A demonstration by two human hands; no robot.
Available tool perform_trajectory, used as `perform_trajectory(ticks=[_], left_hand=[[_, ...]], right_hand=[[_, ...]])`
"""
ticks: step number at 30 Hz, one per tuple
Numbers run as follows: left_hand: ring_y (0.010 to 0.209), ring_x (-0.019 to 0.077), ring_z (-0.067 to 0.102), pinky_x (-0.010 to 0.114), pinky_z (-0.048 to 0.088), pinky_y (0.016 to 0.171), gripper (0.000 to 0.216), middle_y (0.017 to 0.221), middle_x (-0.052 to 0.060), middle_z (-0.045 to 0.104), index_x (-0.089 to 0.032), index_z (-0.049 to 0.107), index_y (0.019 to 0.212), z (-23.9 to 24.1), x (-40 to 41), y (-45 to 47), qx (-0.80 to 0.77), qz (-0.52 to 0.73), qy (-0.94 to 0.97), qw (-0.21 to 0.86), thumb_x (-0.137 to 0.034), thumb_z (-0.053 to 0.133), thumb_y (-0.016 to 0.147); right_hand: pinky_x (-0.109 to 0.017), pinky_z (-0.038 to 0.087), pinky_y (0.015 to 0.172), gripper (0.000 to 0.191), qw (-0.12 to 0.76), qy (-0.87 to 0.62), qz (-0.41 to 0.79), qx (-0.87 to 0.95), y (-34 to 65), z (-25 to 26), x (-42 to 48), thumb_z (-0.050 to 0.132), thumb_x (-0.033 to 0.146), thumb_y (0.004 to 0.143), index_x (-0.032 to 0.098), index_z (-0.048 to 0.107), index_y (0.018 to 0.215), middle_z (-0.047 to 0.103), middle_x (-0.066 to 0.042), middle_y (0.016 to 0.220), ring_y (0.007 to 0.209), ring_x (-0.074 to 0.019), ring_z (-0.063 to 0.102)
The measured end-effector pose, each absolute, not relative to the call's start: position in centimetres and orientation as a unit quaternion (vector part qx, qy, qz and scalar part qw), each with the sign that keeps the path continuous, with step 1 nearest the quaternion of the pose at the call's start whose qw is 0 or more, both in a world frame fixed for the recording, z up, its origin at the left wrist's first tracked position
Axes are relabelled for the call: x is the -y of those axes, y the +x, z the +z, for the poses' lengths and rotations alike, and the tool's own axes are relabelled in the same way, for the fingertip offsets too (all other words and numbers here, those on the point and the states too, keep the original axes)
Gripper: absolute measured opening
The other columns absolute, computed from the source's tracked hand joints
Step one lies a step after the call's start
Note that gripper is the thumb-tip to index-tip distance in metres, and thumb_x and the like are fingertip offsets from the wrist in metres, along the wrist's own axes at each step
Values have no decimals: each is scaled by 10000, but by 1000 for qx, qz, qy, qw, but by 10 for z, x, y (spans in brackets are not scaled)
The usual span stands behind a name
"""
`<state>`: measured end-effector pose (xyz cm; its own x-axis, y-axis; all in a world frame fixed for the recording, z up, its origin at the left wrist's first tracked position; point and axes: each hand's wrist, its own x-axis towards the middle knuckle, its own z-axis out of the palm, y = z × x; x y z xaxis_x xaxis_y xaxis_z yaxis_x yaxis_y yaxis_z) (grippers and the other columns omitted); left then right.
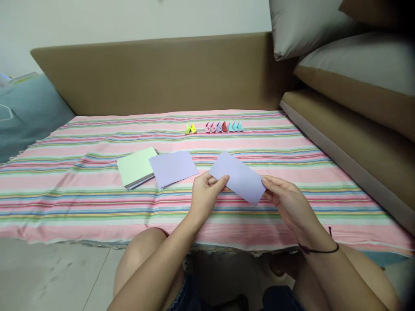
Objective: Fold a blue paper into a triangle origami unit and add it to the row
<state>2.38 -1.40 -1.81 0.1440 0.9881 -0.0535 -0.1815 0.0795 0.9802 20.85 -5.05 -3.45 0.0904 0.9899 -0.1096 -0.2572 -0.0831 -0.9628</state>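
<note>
Between my two hands a lilac sheet of paper is held up, tilted, above the striped cloth. My left hand pinches its lower left edge, thumb on top and fingers underneath. At the right corner, my right hand grips it between thumb and fingers. The sheet looks flat, with no fold that I can make out. Left of my hands lie more lilac sheets, partly against a thicker stack of paper with a pale green sheet on top.
Small folded paper figures stand in a row farther back: yellow ones, then several pink, purple, red and blue ones. The striped cloth covers the seat. Behind is a brown backrest; cushions are piled at the right, a blue-grey pillow at left.
</note>
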Motion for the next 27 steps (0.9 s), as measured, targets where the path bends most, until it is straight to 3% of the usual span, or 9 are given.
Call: perform_trajectory(ticks=[8, 12, 15, 21, 27], left_hand=[[603, 149, 640, 263, 521, 608, 206, 654, 15, 679, -119, 642, 778, -18, 10, 19, -417, 463, 504, 598, -297, 703, 692], [565, 120, 593, 217, 464, 525, 199, 627, 11, 644, -117, 657, 780, -22, 10, 17, -372, 365, 581, 625, -306, 676, 722], [572, 111, 576, 214, 460, 525, 210, 629, 4, 625, -126, 660, 803, -22, 12, 19, -364, 377, 587, 618, -324, 669, 737], [591, 118, 592, 232, 495, 556, 239, 674, 17, 657, -141, 678, 817, -12, 17, 21, -362, 428, 563, 607, -339, 726, 694], [491, 68, 490, 201, 420, 457, 129, 658, 6, 629, -162, 691, 690, -8, 20, 18, -380, 479, 613, 500, -285, 722, 715]], right_hand=[[-303, 492, 811, 275, 506, -522, 508, 463, 211, -35, 49, 644, 353, 804, 228, 688, 1045, 693, -51, 1048, 977, -205, 618], [-276, 502, 695, 242, 455, -527, 507, 509, 208, -33, 50, 662, 383, 776, 204, 698, 934, 697, -41, 874, 828, -187, 628], [-262, 494, 620, 208, 479, -535, 483, 500, 205, -32, 52, 687, 383, 748, 193, 699, 832, 683, -32, 800, 741, -175, 617], [-292, 517, 672, 175, 542, -530, 446, 476, 204, -31, 55, 696, 361, 746, 210, 697, 834, 688, -30, 826, 786, -194, 629], [-288, 482, 651, 115, 553, -553, 309, 541, 204, -26, 60, 676, 322, 775, 219, 679, 725, 657, -13, 768, 749, -179, 603]])
